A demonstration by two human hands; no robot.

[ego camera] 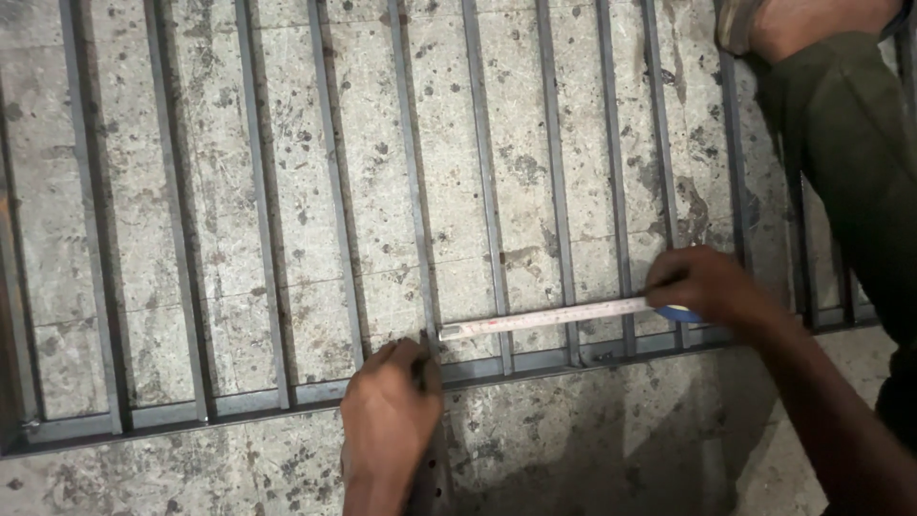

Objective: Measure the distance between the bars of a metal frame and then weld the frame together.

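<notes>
A tape measure lies stretched across the lower bars of a steel grille that rests flat on a stained concrete floor. Its pale blade runs from the case at about 3 o'clock of the view's centre toward 6 o'clock, ending with its hook at one upright bar.

The right hand sits at 3 o'clock, knuckles up, fingers curled down and closed over the blue-edged case, pressing it against the bars; its forearm comes in from 5 o'clock, at the bottom right corner.

The left hand is at 6 o'clock, back of the hand toward the camera, fingers bunched together and bent, their tips at the blade's hooked end where the upright bar meets the bottom rail. It grips a dark, narrow metal piece that runs down from the fist to the frame's lower edge; what kind of tool it is cannot be told.

At 1 o'clock, in the top right corner, another person's foot and dark green trouser leg rest over the grille.
</notes>
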